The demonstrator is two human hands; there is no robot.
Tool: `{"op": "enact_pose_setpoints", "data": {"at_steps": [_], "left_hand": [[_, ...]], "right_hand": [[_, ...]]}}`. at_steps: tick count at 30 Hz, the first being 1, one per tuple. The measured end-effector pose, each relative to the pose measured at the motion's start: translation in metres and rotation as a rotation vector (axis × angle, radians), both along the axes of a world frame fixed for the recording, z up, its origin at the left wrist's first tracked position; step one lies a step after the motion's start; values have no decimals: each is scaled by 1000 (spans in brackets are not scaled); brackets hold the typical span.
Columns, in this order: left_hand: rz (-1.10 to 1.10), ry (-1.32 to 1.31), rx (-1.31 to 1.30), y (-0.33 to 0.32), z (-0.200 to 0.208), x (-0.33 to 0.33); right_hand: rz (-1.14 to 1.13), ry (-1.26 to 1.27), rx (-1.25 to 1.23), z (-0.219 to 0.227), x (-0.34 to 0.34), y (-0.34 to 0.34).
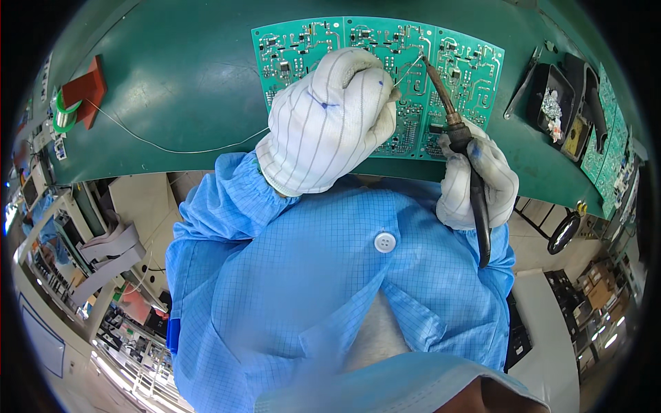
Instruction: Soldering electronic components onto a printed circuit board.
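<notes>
Head view: pinching a thin solder wire (410,71) in the gloved left hand (334,117), pressing thumb and forefinger together at its near end and curling the other fingers toward the palm. Gripping a soldering iron (459,138) in the gloved right hand (501,177), closing the fingers about its dark handle much like a pen.

Working over a green circuit board panel (471,82), lying flat below the fingers of both hands and spreading beyond them, away from the body.

Slanting the wire's long axis forward and rightward from the left fingertips; pointing the iron's long axis forward from the right fingers, leaning leftward at the tip. Forming an inverted V with these 2 lines, converging ahead of and between the 2 sets of fingers, nearer to the left set. Not managing to tell about true contact among tip, wire and board.

Trailing a loose strand (175,150) leftward from beside the left wrist to a green-flanged spool (65,113) near a red stand (86,91), well apart from the left fingers. Resting well to the right of the right fingers, in a black tray (539,82): crumpled silvery material (551,107).
</notes>
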State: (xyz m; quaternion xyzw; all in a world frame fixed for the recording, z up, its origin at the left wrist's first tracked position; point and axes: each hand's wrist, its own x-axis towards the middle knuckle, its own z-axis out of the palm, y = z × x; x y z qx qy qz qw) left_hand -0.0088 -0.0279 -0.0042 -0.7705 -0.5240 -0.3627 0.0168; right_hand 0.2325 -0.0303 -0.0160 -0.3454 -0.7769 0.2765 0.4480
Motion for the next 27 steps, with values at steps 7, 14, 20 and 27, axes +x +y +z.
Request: {"op": "enact_pose_setpoints", "data": {"at_steps": [7, 14, 20, 27], "left_hand": [[42, -37, -39, -4, 4, 5], [80, -11, -21, -8, 3, 7], [70, -4, 10, -7, 0, 6], [53, 28, -17, -12, 2, 6]], "right_hand": [[12, 14, -43, 4, -1, 0], [24, -82, 73, 9, 1, 5], [56, -100, 202, 5, -1, 12], [-24, 128, 28, -3, -7, 2]]}}
